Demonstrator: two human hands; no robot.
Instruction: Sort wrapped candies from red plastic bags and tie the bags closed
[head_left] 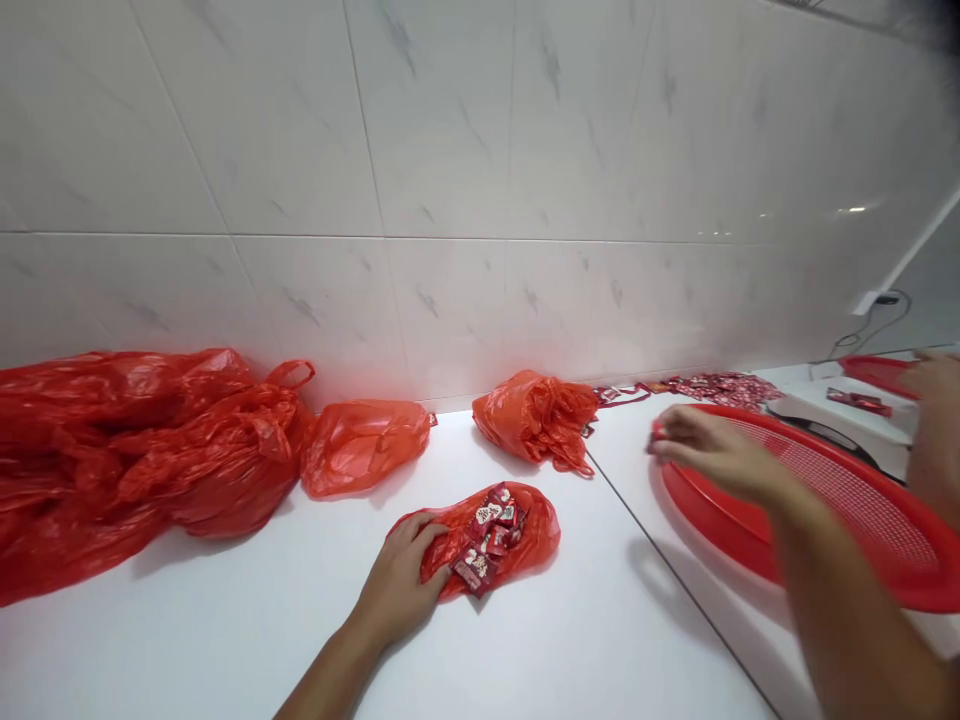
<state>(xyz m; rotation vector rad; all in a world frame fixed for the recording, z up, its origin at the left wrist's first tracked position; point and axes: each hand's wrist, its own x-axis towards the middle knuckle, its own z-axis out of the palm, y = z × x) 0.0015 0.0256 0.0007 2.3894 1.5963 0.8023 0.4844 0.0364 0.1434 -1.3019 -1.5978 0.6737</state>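
Note:
My left hand grips the left edge of a red plastic bag, fingers curled over its rim. Several small dark-red printed packets lie in the open bag, one poking over its near edge. My right hand, slightly blurred, is closed with a small red packet pinched at its fingertips. It hovers above the left rim of a large red mesh basket, which my forearm partly covers.
Bulky red plastic bags sit at the left, beside a flatter red bag. A bunched red bag stands by the tiled wall. Red packets are heaped behind the basket. Another person's hand shows at far right.

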